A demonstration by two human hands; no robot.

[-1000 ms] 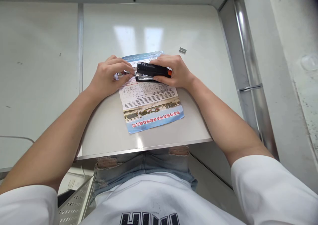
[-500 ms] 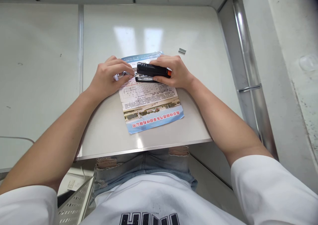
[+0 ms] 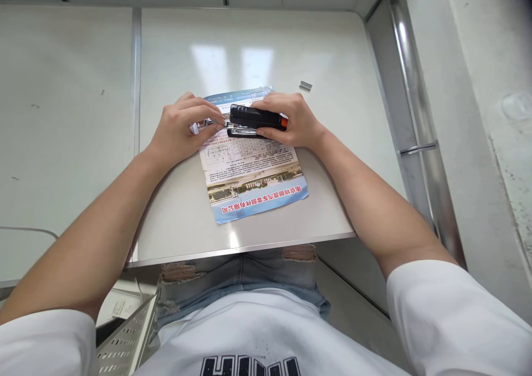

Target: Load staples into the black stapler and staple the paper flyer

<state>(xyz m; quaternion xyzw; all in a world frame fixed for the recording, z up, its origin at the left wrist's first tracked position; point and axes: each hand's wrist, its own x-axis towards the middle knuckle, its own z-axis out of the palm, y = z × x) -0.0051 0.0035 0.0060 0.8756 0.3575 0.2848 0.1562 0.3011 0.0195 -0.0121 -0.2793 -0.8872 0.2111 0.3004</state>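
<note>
A black stapler [image 3: 256,117] with an orange-red patch at its rear lies sideways above a printed sheet [image 3: 253,171]. My right hand [image 3: 297,120] is closed around its rear half, fingers on top and thumb below. At its left end, a shiny metal slide [image 3: 226,124] sticks out from between the upper and lower parts. My left hand [image 3: 185,122] pinches the end of this slide between thumb and fingertips. More shiny metal shows behind the left fingers, partly hidden. The sheet lies flat under both hands, with red lettering on a blue band at its near edge.
Two short strips of staples [image 3: 306,86] lie on the white table [image 3: 332,49], beyond my right hand. A metal seam [image 3: 136,77] divides the tabletop at the left. A metal pipe frame [image 3: 415,110] and a wall run along the right side.
Hardly anything differs. Both hands keep their hold on the stapler and its slide; the whole view has shifted very slightly.
</note>
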